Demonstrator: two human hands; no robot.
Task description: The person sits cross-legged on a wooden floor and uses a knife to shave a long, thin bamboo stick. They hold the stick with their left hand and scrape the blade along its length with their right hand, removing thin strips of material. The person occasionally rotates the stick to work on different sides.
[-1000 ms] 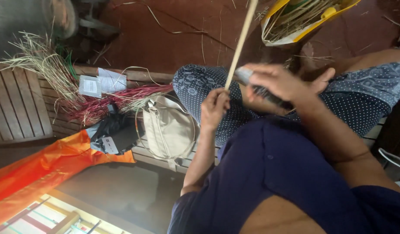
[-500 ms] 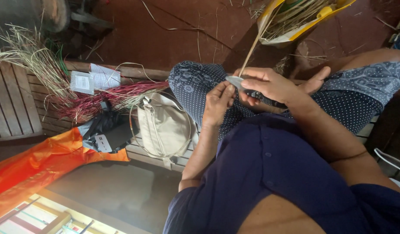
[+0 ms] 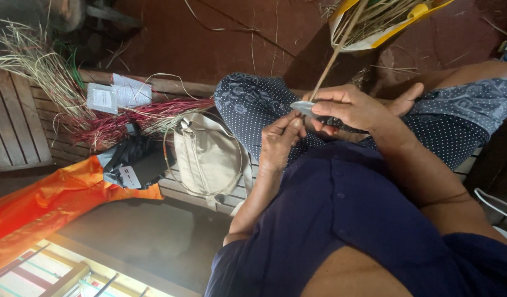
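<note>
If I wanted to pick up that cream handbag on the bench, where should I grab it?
Probably by the looped strap at the top of the cream handbag, reaching down from above. The bag lies flat on the slatted bench, and the strap stands clear of its soft body.

Dull metal on dry stalk

At the grip, a smooth grey metal blade [image 3: 303, 106] meets a matt, woody stalk [image 3: 333, 55]; beside it, soft cream bag [image 3: 207, 157], below, printed cloth.

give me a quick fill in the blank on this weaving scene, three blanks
1. The right hand holds a small ____ against the thin cane strip.
2. The cream handbag lies on the slatted bench beside the person's ____ arm.
3. The cloth at lower left is ____.

Missing words: blade; left; orange
</note>
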